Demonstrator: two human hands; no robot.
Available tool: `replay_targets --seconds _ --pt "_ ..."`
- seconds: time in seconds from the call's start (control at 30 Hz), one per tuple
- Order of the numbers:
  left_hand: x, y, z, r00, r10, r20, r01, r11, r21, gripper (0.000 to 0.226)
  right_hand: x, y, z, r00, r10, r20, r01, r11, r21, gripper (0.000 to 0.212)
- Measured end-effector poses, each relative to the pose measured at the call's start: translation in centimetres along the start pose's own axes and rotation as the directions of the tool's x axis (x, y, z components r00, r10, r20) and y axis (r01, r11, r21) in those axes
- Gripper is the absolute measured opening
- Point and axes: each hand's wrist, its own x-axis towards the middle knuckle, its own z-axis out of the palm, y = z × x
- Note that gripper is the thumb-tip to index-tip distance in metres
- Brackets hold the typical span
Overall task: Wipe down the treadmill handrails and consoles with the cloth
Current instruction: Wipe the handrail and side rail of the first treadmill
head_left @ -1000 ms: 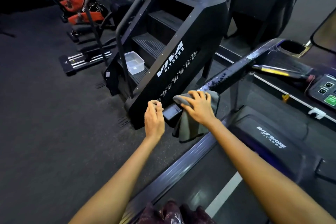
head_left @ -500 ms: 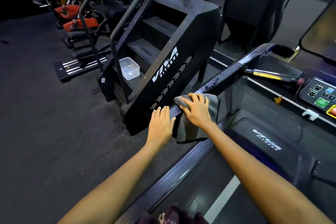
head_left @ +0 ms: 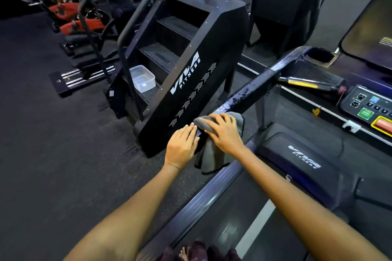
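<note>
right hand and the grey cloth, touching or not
Touching. The head view shows the right hand lying flat on the grey cloth, pressing it onto the handrail, with no gap showing.

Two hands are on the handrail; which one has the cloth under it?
The right hand: it presses the grey cloth draped over the handrail. The left hand rests bare on the rail's near end, beside the cloth.

1. The cloth (head_left: pixel 214 152) is grey with a dark hem, draped over the near end of the handrail, its loose part hanging down the right side.
2. The handrail (head_left: pixel 254 89) is a dark bar running far-right toward the console, speckled with wet droplets.
3. The console (head_left: pixel 364 99) carries buttons, far right.
</note>
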Motion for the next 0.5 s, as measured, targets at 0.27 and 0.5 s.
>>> replay_targets --seconds 0.27,0.5 --pt "0.0 -0.1 -0.1 0.999 -0.005 0.036 0.005 1.0 -0.001 0.039 3.8 0.1 -1.4 0.971 0.23 0.073 -0.218 0.966 -0.138 0.034" --pt "-0.3 0.0 -0.2 0.989 -0.073 0.125 0.08 0.996 -0.049 0.045 0.0 1.8 -0.1 0.999 0.006 -0.035 -0.008 0.999 -0.042 0.041"
